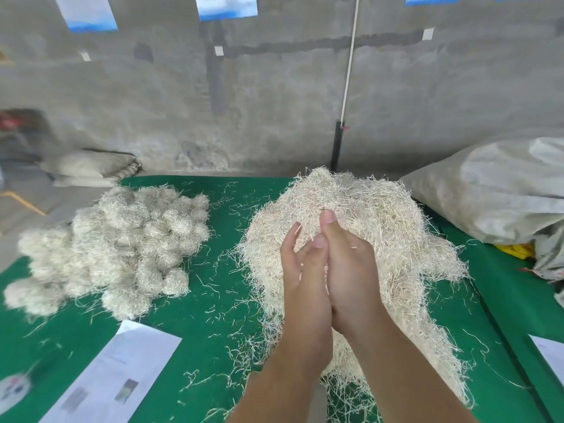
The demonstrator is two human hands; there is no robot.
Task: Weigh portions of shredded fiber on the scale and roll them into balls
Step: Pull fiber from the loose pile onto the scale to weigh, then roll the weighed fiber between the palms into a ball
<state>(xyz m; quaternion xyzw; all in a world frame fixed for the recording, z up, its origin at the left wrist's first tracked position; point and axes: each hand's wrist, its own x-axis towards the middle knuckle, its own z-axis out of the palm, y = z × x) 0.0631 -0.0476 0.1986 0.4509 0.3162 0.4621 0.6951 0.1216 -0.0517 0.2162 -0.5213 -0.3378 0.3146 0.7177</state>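
Observation:
A big loose heap of pale shredded fiber (381, 221) lies on the green table (219, 270), right of centre. To the left sits a pile of several rolled fiber balls (122, 239). My left hand (300, 270) and my right hand (348, 264) are raised in front of the heap, pressed palm to palm with fingers pointing away from me. A few thin strands cling to them, but no clump shows between the palms. No scale is visible.
A printed paper sheet (122, 374) lies at the near left and another sheet (552, 352) at the right edge. A large grey sack (494, 190) rests at the right rear. Flat sacks (88, 167) lie beyond the table's left corner. Loose strands litter the cloth.

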